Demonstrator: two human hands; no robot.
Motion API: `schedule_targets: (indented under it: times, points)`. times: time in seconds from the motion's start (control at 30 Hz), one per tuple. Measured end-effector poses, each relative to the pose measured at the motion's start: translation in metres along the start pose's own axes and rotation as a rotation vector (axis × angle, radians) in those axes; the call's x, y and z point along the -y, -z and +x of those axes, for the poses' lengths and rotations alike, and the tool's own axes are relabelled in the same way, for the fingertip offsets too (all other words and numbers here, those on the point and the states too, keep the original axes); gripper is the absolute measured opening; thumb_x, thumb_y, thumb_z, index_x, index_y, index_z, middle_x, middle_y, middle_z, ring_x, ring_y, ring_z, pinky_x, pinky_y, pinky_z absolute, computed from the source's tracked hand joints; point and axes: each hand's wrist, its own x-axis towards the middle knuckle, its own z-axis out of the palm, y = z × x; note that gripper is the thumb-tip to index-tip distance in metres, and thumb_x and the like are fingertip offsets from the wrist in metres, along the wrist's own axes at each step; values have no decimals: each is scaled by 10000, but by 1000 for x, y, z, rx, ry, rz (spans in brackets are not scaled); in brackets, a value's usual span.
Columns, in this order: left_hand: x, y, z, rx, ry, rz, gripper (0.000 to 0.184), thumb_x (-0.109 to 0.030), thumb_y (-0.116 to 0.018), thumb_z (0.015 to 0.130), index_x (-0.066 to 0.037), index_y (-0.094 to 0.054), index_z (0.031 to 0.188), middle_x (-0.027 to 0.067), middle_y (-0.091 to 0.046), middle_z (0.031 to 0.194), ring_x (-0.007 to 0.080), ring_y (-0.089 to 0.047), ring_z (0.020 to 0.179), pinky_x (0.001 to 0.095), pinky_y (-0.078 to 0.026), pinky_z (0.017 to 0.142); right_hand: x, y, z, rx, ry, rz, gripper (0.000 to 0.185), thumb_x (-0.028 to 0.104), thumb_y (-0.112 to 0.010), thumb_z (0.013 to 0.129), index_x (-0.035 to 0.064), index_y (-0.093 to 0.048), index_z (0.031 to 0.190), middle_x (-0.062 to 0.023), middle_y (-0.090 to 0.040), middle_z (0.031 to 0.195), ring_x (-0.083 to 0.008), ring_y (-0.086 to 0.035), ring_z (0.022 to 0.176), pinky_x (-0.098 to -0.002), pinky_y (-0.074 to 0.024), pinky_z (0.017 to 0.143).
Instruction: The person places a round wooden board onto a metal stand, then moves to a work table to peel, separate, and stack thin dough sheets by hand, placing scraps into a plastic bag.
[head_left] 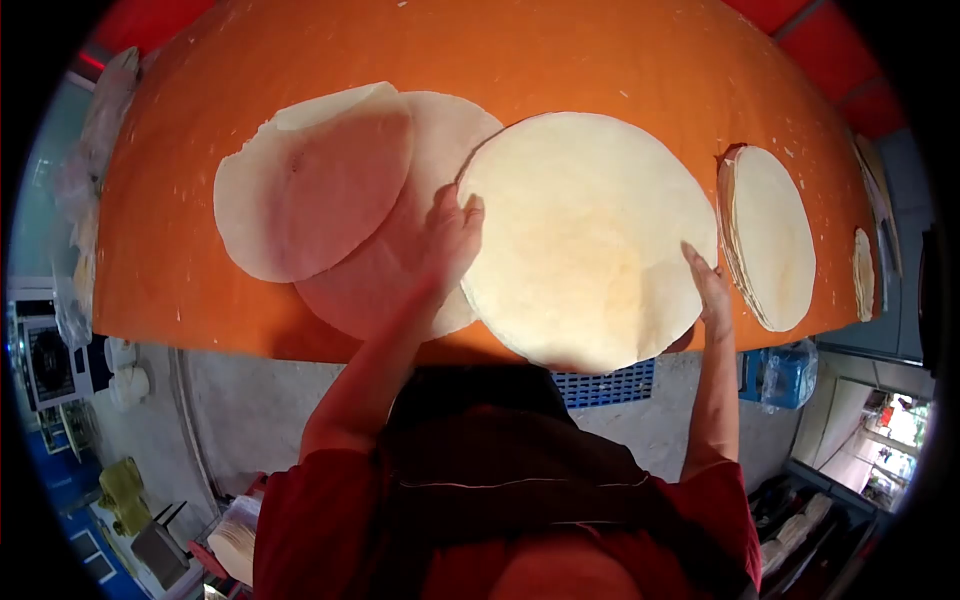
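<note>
A large pale round flatbread [590, 240], possibly several in a stack, lies at the near edge of the orange table and overhangs it slightly. My left hand [462, 238] grips its left rim, thumb on top and fingers partly hidden. At the opposite rim, my right hand [708, 285] holds on with the thumb over the edge. Left of it, a thin, translucent round sheet [330, 190] with a folded top edge overlaps another thin sheet [440, 130]. A neat stack of flatbreads [775, 240] stands just right of my right hand.
The orange table [560, 50] has a curved look and scattered flour specks. Plastic wrapping [80, 220] hangs at its left end. A small flatbread piece [863, 275] lies at the far right. Below are a blue crate [605, 385] and a blue water jug [790, 375].
</note>
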Motion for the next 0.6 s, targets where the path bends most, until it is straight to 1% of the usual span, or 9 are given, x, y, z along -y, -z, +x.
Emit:
schedule_targets:
  times: [0.07,0.17,0.2,0.3,0.4,0.43,0.5,0.57,0.6]
  points:
    - [-22,0,3,-14,-42,193,481,-342,-391,884,27,-373,1191,181,-451,1203,264,-425,1099,386,-318,936,-6,26,1,72,-184,226,424,235,-555,806,-41,-510,1124,-151,-505,1160,-210,-494,1047,-288,-401,870]
    - [12,-3,20,48,196,-697,603,-478,-351,863,28,-396,1189,186,-468,1178,239,-436,1090,360,-330,933,-10,23,-1,-129,-112,122,379,183,-564,786,-61,-536,1074,-159,-532,1119,-227,-533,990,-312,-428,856]
    - [20,0,25,63,271,-995,647,-523,-338,855,28,-404,1188,187,-474,1169,230,-440,1088,351,-334,931,-6,17,-9,-160,-35,-119,366,181,-582,773,-62,-555,1045,-153,-564,1063,-225,-555,951,-319,-441,840]
    - [34,25,10,309,157,-1162,684,-556,-323,846,25,-397,1198,168,-442,1210,185,-410,1106,323,-322,937,-3,21,-31,56,-57,13,333,192,-585,784,-59,-579,1003,-149,-589,1004,-217,-566,920,-312,-445,825]
    - [-24,4,-8,-116,-165,-304,678,-550,-273,856,-3,-342,1251,152,-355,1288,203,-339,1178,311,-270,971,-9,44,-2,221,-152,448,533,368,-456,862,-10,-392,1232,-168,-509,1153,-215,-531,1004,-300,-416,863]
    - [-32,13,-7,-29,-28,-324,638,-520,-272,866,-25,-320,1266,155,-342,1295,212,-337,1181,317,-265,974,10,7,-8,-68,-41,207,574,399,-425,871,-2,-341,1272,-166,-492,1179,-207,-523,1015,-291,-410,866]
    - [-48,29,-6,143,253,-331,567,-460,-272,886,-71,-276,1298,161,-317,1311,230,-332,1189,329,-256,980,25,-4,-13,-63,-54,266,585,401,-460,858,-10,-358,1262,-156,-497,1175,-186,-516,1012,-275,-403,866]
    - [-14,24,24,367,469,-825,557,-444,-294,881,-68,-287,1292,167,-356,1278,229,-382,1146,343,-313,935,27,-14,-12,-99,-8,210,578,387,-509,838,-17,-395,1235,-140,-510,1158,-168,-515,999,-263,-402,857]
    - [-16,10,20,115,578,-1076,582,-423,-436,856,-31,-328,1272,149,-399,1246,202,-396,1119,311,-319,917,25,-19,-11,-139,45,125,565,372,-541,824,-19,-422,1215,-130,-520,1144,-161,-517,986,-259,-406,849]
